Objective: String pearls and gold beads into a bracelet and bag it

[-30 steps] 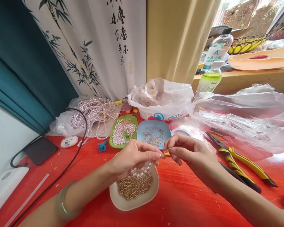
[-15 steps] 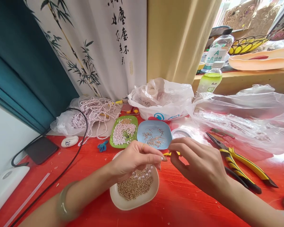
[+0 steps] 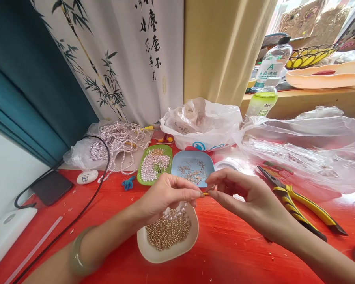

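My left hand [image 3: 167,195] hovers over a white dish of small gold beads [image 3: 168,234], its fingertips pinched, with a short strand of clear and pearl beads [image 3: 177,211] hanging beneath it. My right hand [image 3: 242,193] meets it fingertip to fingertip, thumb and forefinger pinched on a tiny gold piece [image 3: 206,193] between the two hands. Just behind them stand a blue dish of small metal findings [image 3: 192,167] and a green dish of pearls [image 3: 154,163].
Yellow-handled pliers [image 3: 298,203] lie right of my right hand on the red table [image 3: 225,252]. Plastic bags [image 3: 204,122], pearl strands [image 3: 118,142], a black cable [image 3: 77,213], a phone [image 3: 50,187] and bottles [image 3: 264,98] ring the back and sides.
My right hand dipped toward the table, then rose and closed in again on the left fingertips. The left hand stayed over the gold bead dish.
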Demonstrator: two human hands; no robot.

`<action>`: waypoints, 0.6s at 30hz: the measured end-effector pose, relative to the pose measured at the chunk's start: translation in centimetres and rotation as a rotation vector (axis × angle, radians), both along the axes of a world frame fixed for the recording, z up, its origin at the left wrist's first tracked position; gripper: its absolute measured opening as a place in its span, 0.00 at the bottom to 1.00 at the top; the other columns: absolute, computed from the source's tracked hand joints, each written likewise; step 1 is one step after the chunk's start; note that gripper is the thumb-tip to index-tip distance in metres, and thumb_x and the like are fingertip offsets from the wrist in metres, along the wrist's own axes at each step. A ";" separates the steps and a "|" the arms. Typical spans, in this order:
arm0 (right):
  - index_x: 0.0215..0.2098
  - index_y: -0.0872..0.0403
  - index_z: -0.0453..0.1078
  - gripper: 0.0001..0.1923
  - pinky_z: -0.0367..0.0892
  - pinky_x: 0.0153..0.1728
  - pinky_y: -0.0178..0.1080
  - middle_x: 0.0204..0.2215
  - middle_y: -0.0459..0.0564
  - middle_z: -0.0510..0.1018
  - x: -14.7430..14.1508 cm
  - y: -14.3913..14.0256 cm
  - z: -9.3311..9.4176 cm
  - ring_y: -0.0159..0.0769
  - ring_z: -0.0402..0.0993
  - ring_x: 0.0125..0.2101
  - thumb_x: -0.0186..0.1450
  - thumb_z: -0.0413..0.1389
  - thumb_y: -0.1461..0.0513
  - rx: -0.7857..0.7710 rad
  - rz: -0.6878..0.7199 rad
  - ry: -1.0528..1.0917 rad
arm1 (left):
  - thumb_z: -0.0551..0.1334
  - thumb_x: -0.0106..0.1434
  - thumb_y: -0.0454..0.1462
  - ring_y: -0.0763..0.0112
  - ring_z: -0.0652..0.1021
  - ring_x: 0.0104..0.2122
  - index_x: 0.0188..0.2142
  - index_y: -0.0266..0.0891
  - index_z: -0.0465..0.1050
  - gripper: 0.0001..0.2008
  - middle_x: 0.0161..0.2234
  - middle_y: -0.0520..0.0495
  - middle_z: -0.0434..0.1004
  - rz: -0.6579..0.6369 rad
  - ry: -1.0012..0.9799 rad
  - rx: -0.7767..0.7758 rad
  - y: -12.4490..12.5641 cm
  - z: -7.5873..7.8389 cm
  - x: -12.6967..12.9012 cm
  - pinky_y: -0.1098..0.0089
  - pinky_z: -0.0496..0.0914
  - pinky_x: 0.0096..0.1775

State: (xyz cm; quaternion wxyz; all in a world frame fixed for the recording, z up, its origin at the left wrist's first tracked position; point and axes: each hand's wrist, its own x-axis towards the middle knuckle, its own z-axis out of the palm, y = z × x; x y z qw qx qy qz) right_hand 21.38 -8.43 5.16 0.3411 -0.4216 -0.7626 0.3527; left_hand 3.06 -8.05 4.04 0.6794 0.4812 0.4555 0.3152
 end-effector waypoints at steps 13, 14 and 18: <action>0.25 0.53 0.71 0.07 0.65 0.19 0.32 0.18 0.43 0.73 0.2 0.3 0.2 0.30 0.69 0.20 0.59 0.53 0.61 -0.020 0.022 0.058 | 0.67 0.46 0.38 0.84 0.56 0.15 0.25 0.38 0.78 0.06 0.17 0.54 0.69 0.026 0.027 0.074 0.3 -0.1 -0.2 0.75 0.45 0.17; 0.25 0.54 0.71 0.08 0.64 0.18 0.31 0.18 0.44 0.74 0.2 0.2 0.2 0.29 0.68 0.19 0.59 0.52 0.61 -0.016 0.023 0.044 | 0.67 0.46 0.38 0.84 0.56 0.15 0.25 0.38 0.78 0.06 0.17 0.54 0.69 0.027 0.025 0.073 0.3 -0.1 -0.2 0.75 0.45 0.17; 0.26 0.54 0.72 0.08 0.64 0.19 0.31 0.18 0.44 0.75 0.2 0.1 0.0 0.29 0.68 0.19 0.59 0.52 0.64 0.058 -0.020 -0.006 | 0.65 0.48 0.38 0.85 0.53 0.14 0.26 0.37 0.78 0.06 0.17 0.53 0.69 0.034 0.023 0.068 0.2 -0.2 -0.1 0.75 0.43 0.17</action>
